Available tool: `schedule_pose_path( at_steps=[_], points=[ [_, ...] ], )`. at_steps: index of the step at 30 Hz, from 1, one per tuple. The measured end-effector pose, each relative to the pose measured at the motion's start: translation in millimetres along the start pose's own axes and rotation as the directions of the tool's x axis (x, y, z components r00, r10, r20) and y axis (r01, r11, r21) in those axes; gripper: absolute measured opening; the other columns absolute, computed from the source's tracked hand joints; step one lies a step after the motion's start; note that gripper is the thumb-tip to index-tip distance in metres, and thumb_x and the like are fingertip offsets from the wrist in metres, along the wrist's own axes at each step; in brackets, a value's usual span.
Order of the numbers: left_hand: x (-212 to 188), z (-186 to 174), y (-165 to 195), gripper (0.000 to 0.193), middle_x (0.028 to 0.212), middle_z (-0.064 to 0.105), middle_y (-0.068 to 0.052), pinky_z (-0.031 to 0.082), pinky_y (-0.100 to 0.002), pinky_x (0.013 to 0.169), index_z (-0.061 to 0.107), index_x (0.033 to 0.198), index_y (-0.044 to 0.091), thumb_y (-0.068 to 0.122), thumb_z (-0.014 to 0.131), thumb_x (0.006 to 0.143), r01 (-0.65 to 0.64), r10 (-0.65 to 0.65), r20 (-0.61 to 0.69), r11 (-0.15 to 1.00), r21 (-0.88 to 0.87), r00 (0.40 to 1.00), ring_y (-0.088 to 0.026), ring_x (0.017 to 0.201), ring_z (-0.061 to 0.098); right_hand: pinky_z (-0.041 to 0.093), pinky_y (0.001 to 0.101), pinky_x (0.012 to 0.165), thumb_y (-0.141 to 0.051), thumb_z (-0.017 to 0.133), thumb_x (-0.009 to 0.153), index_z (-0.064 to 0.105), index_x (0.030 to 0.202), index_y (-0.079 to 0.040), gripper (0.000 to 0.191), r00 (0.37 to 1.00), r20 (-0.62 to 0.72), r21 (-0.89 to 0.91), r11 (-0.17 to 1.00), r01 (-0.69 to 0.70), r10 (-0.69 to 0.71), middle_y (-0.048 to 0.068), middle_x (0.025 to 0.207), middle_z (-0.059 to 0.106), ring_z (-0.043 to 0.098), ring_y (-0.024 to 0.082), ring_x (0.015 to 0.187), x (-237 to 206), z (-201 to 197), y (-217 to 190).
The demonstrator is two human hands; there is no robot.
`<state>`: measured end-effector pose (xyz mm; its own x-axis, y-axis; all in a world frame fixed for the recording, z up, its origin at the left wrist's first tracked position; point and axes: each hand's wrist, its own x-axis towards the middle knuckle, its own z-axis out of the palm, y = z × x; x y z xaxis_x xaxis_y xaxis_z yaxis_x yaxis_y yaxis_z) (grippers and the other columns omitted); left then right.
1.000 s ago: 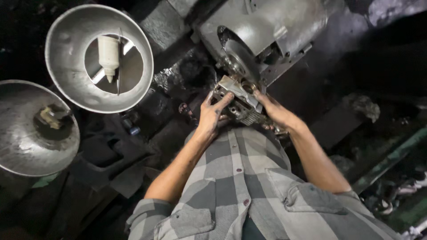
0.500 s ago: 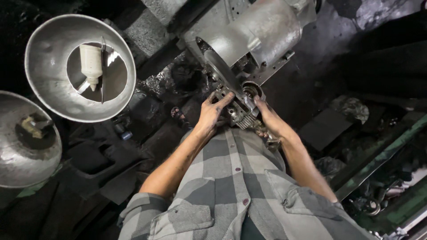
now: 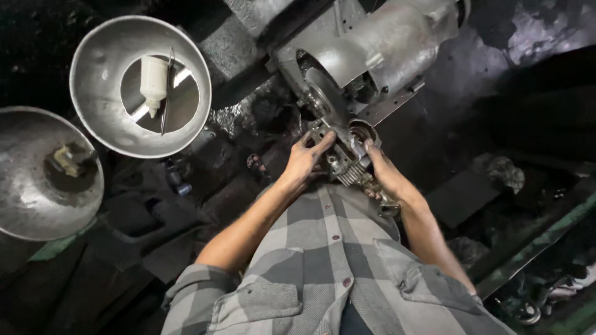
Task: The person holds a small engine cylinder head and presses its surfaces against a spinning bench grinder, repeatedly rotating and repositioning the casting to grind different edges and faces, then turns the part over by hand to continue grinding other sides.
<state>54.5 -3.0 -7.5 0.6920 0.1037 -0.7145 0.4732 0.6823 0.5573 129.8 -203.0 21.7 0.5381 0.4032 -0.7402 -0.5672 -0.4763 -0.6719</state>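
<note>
Nearest: grey checked shirt (image 3: 335, 273), sleeves rolled. Left hand (image 3: 305, 160), fingers spread, pressed on a small finned metal engine part (image 3: 345, 162). Right hand (image 3: 380, 172) curled round its other side. The part sits against the large grey machine housing (image 3: 372, 49), apparently partway fitted. Farther left: two metal bowls, one (image 3: 139, 87) holding a white bottle (image 3: 153, 79).
</note>
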Motion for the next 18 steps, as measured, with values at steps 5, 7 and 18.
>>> schedule_pose_path(
  at_steps=[5, 7, 18],
  points=[
    [19, 10, -24, 0.053, 0.116, 0.075, -0.010, 0.059, -0.033, 0.084, 0.061, 0.135, 0.000, 0.026, 0.081, 0.094, -0.166, 0.166, 0.143, 0.986, -0.012, 0.976, -0.017, 0.097, 0.072, 0.046, 0.0266, 0.101, -0.060, 0.035, 0.107, 0.042, 0.152, -0.004, 0.072, 0.984, -0.052, -0.040, 0.985, 0.167, -0.169, 0.007, 0.140, 0.059, 0.056, 0.010, 0.122, -5, -21, 22],
    [12, 5, -31, 0.069, 0.116, 0.071, -0.014, 0.057, -0.034, 0.082, 0.044, 0.146, 0.006, 0.021, 0.082, 0.090, -0.202, 0.185, 0.223, 0.978, 0.056, 0.957, -0.018, 0.095, 0.069, 0.044, 0.0350, 0.104, -0.055, 0.037, 0.105, 0.044, 0.151, -0.003, 0.070, 0.992, -0.033, 0.020, 0.993, 0.119, -0.118, 0.012, 0.142, 0.057, 0.053, 0.018, 0.123, -12, -36, 39],
    [-23, -46, -1, 0.113, 0.149, 0.051, -0.009, 0.029, -0.039, 0.123, 0.037, 0.155, 0.003, 0.008, 0.093, 0.057, -0.410, 0.163, 0.805, 0.906, 0.107, 0.570, -0.022, 0.141, 0.044, 0.021, 0.0380, 0.125, -0.052, 0.042, 0.106, 0.026, 0.159, 0.002, 0.077, 0.866, 0.458, -0.167, 0.938, 0.304, -0.199, 0.017, 0.166, 0.032, 0.029, 0.025, 0.152, 7, -92, 84]
  ],
)
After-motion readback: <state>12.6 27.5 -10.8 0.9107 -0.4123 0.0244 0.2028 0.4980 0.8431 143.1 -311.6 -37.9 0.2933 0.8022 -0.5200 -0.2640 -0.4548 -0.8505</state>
